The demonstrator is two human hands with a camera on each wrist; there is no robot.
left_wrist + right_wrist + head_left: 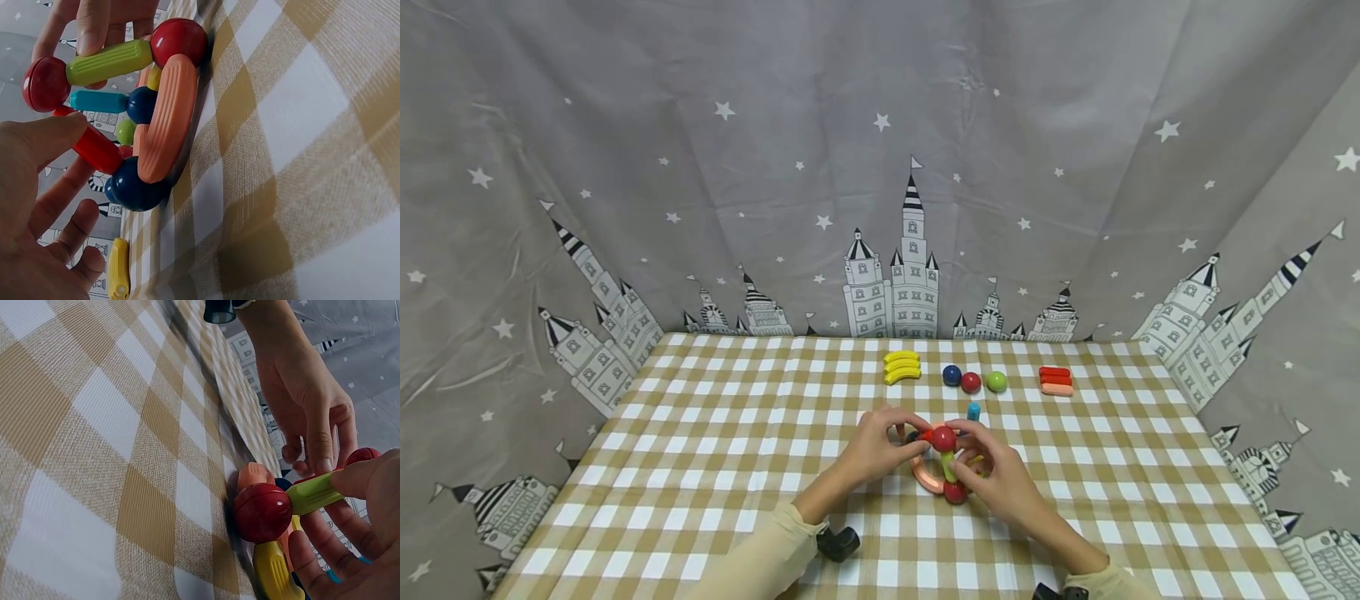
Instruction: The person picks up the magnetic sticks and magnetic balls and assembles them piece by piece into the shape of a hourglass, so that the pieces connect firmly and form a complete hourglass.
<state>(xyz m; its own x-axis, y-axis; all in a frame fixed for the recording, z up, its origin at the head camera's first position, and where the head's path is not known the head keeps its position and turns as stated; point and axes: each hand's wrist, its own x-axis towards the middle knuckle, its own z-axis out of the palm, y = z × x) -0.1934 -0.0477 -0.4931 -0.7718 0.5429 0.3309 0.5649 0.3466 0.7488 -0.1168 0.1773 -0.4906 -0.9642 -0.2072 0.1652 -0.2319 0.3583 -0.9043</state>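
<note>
A small structure of toy balls and ridged rods sits on the checked cloth between the two hands. My left hand (880, 446) pinches a red rod (97, 149) that slants from a dark blue ball (139, 186) up to a raised red ball (943, 438). With thumb and fingers, my right hand (1000, 471) holds the light green rod (109, 62) running from that raised ball down to a lower red ball (262, 512). A curved orange rod (169, 119) and a curved yellow rod (275, 569) lie in the base. Behind them stands a teal rod (97, 101) on another blue ball.
Beyond the structure, several yellow curved rods (902, 367) lie in a stack-like row. Right of them are a blue ball (952, 375), a red ball (971, 382) and a green ball (997, 382). Red rods (1055, 375) lie beside an orange rod (1057, 390) farther right.
</note>
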